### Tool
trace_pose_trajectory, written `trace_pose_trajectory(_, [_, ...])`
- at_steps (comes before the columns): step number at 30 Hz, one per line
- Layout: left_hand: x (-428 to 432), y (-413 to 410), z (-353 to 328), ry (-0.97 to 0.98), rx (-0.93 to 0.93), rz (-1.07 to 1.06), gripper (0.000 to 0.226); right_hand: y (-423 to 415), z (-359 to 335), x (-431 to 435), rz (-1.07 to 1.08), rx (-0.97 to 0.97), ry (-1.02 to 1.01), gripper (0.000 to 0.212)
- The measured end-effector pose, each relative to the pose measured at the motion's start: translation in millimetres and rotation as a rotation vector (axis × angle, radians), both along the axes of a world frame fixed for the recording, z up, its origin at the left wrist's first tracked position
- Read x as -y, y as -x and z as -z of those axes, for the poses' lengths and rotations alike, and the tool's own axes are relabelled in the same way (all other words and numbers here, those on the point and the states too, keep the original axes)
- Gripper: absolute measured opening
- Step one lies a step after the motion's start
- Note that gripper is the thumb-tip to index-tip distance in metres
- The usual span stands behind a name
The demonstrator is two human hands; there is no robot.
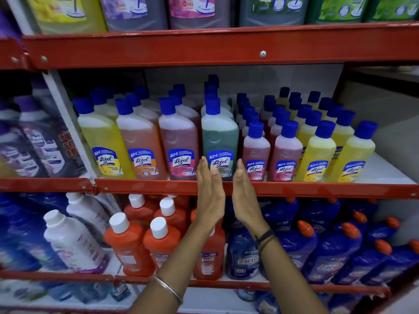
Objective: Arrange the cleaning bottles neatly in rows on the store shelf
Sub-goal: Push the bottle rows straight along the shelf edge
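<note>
Both hands are raised in the lower middle of the frame, palms facing each other with fingers straight and together, each grip wide and holding nothing; the left hand (pixel 209 196) and the right hand (pixel 246 198) stand just apart, their fingertips reaching up over the red front lip of the middle shelf (pixel 140 185) to either side of the lower part of the green bottle (pixel 219 141). Whether the fingertips touch that bottle cannot be told. A thin metal bangle (pixel 169 290) circles the left wrist and a dark band (pixel 264 237) the right. The green bottle stands upright at the front edge in the centre of the frame, blue-capped, with more blue caps lined up behind it. To its left along the same front edge stand a pink bottle (pixel 179 143), an orange bottle (pixel 140 143) and a large yellow bottle (pixel 102 141), all upright with labels forward. To its right are shorter bottles in rows running back: small pink bottles (pixel 271 152) and then small yellow bottles (pixel 335 155), with bare white shelf beyond them at the right. Below, in the lower part of the frame, sit red bottles with white caps (pixel 133 243), a white bottle (pixel 72 241) at lower left, and dark blue bottles with orange caps (pixel 335 252) at lower right. Large jugs (pixel 136 12) fill the top shelf across the upper edge
</note>
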State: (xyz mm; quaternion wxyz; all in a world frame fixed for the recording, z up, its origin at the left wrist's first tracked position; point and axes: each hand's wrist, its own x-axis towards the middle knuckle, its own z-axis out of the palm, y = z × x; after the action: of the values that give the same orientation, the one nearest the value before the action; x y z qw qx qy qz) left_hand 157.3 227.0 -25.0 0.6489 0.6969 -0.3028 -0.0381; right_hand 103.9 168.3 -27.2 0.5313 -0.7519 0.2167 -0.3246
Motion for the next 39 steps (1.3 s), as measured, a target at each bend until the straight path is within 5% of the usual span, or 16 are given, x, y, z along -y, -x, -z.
trace_pose_trajectory(8, [-7, -15, -7, -0.159, 0.024, 0.042, 0.119, -2, -8, -2, 0.097, -0.047, 0.026, 0.102])
trace_pose_trajectory(13, [-26, -26, -11, 0.039, 0.185, -0.38, 0.099, -10, -10, -36, 0.236, 0.16, 0.147, 0.065])
trace_pose_trajectory(16, [-38, -45, -13, 0.023, 0.126, -0.38, 0.103, -31, -10, -49, 0.01, 0.081, 0.057, 0.081])
trace_pose_trajectory(19, [-43, -62, -7, -0.09, 0.051, -0.277, 0.083, -52, -4, -63, -0.068, -0.05, 0.016, 0.097])
trace_pose_trajectory(25, [-59, -80, -1, -0.103, 0.05, -0.181, 0.105, -63, 4, -70, 0.14, 0.035, 0.024, 0.061])
trace_pose_trajectory(28, [-76, -82, -7, 0.022, 0.143, -0.389, 0.085, -67, 2, -86, 0.252, 0.249, 0.062, 0.058])
trace_pose_trajectory(31, [-93, -101, -18, 0.145, 0.098, -0.508, 0.079, -87, -1, -103, 0.06, 0.231, 0.056, 0.061])
trace_pose_trajectory(36, [-106, -128, -12, 0.049, 0.019, -0.35, 0.062, -117, -11, -122, -0.096, 0.061, -0.028, 0.068])
trace_pose_trajectory(39, [-107, -134, -5, 0.043, 0.101, -0.359, 0.078, -128, -11, -132, -0.063, 0.051, -0.055, 0.066])
